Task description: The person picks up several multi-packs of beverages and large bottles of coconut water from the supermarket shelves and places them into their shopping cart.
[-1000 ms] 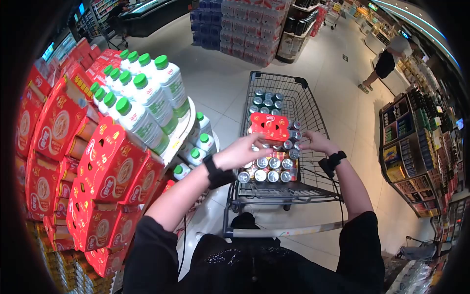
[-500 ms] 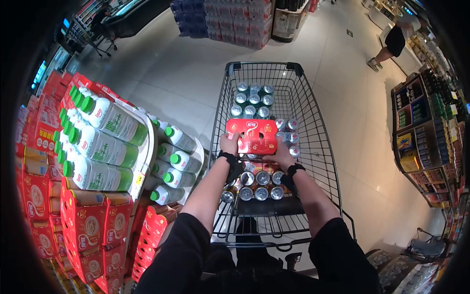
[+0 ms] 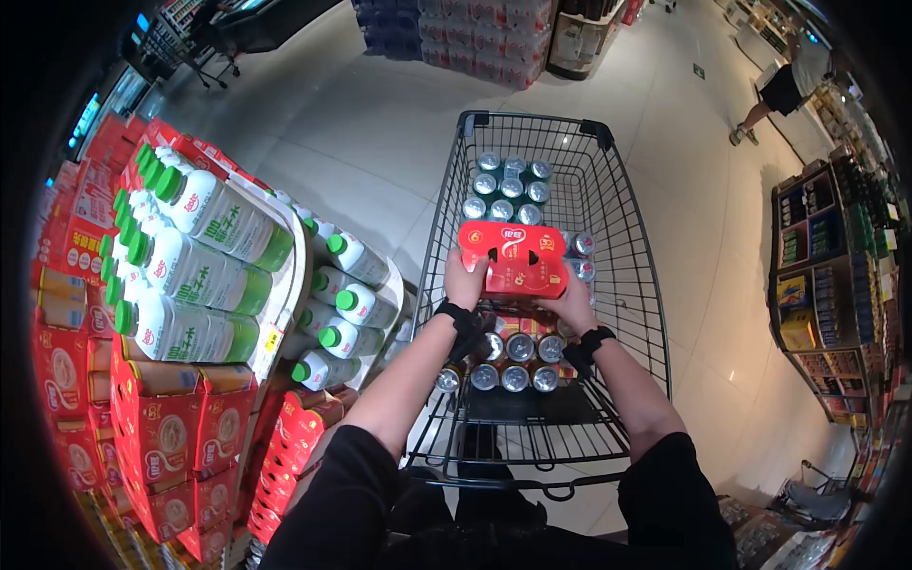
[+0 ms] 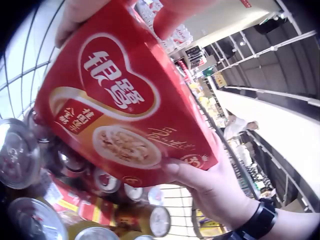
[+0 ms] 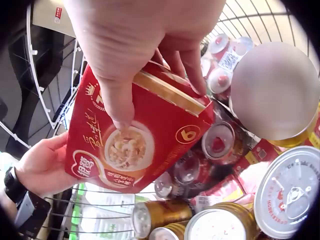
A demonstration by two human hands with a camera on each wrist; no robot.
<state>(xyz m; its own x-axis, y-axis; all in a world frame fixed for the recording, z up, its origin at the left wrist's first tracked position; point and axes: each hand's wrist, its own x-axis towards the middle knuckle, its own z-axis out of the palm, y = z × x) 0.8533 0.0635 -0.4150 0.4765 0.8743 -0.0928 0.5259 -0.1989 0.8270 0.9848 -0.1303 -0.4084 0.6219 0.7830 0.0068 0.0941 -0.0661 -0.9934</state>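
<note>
A red carton [image 3: 513,261] printed with a bowl of food and a figure 6 is held between both hands, over the shopping cart. My left hand [image 3: 465,282] grips its left side, the thumb against the near face. On the opposite side my right hand [image 3: 573,302] grips it, and the right wrist view shows the thumb [image 5: 116,100] pressed on the printed face. Below the carton, gold cans [image 3: 520,349] stand in the cart's near part. Green-sided cans [image 3: 501,211] sit farther forward, and silver-topped cans [image 3: 581,245] stand to the right.
The wire cart [image 3: 622,204] surrounds the cans. Close on the left, a display shelf [image 3: 290,294] bears white bottles [image 3: 214,228] with green caps, beside stacked red cartons [image 3: 171,437]. Drink shelves [image 3: 807,285] line the right. A person [image 3: 793,87] stands at the far right.
Both hands have gone from loosely beside the carton to gripping its two sides. The head view has tilted down, so the cart and the display look nearer.
</note>
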